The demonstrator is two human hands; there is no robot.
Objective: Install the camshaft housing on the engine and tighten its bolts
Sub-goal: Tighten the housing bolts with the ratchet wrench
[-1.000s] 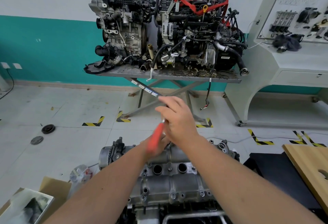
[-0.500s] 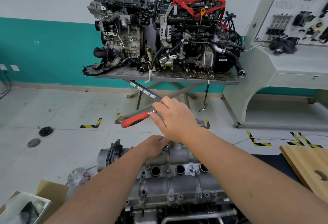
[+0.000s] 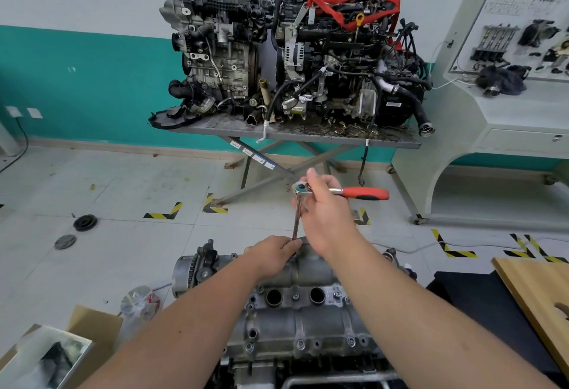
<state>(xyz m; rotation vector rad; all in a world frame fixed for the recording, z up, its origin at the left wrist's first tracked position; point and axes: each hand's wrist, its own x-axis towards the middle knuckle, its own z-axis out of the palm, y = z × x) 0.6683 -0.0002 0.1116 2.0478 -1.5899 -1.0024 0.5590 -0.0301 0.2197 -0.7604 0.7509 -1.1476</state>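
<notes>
The grey camshaft housing (image 3: 295, 318) lies on the engine right below me, with round plug holes and several bolts along its near edge. A ratchet wrench (image 3: 365, 193) with a red handle stands on a long extension bar (image 3: 296, 222) over the housing's far edge. My right hand (image 3: 323, 213) grips the ratchet at its head, the red handle pointing right. My left hand (image 3: 274, 254) pinches the lower end of the extension bar where it meets the housing. The bolt under the bar is hidden by my left fingers.
Two display engines (image 3: 295, 50) sit on a scissor-leg steel table (image 3: 308, 137) ahead. A white training bench (image 3: 508, 117) stands at right, a wooden board (image 3: 542, 299) at near right, and a cardboard box (image 3: 61, 354) at near left. Two round parts (image 3: 84, 222) lie on the floor.
The ratchet handle has swung round from pointing left to pointing right, turned by my right hand. My left hand stayed at the base of the extension bar.
</notes>
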